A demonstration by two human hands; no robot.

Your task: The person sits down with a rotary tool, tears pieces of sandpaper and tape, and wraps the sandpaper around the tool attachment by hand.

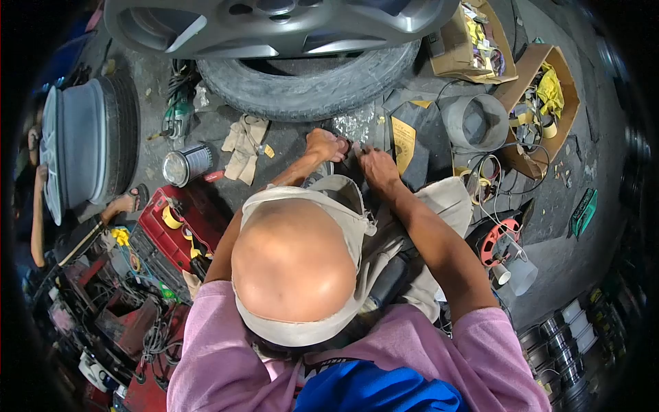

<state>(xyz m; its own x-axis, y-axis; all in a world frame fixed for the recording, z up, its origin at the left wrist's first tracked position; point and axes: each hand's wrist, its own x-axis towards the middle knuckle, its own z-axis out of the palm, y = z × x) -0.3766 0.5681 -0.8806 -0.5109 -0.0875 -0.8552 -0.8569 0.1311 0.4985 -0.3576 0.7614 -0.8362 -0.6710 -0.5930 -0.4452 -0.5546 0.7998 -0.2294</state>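
My left hand (325, 145) is closed, its fingers bent near the floor in front of my raised bare knee (295, 261). Close beside it, my right hand (377, 167) is also closed, with the fingertips pointing toward the left hand. A small dark piece shows between the two hands, too small to name. Just beyond them lies a tyre (309, 99), with a grey alloy wheel (274, 31) above it. To the right of my right hand is a yellow-brown printed sheet (403, 145) on dark sheets.
Left lie beige gloves (241, 152), a tin can (187, 166), a green power tool (180, 110) and a red toolbox (154, 218). Another person's sandalled foot (129, 201) is near a second wheel (82, 144). Right are a grey ring (449, 123), cardboard boxes (559, 127) and an orange reel (489, 247).
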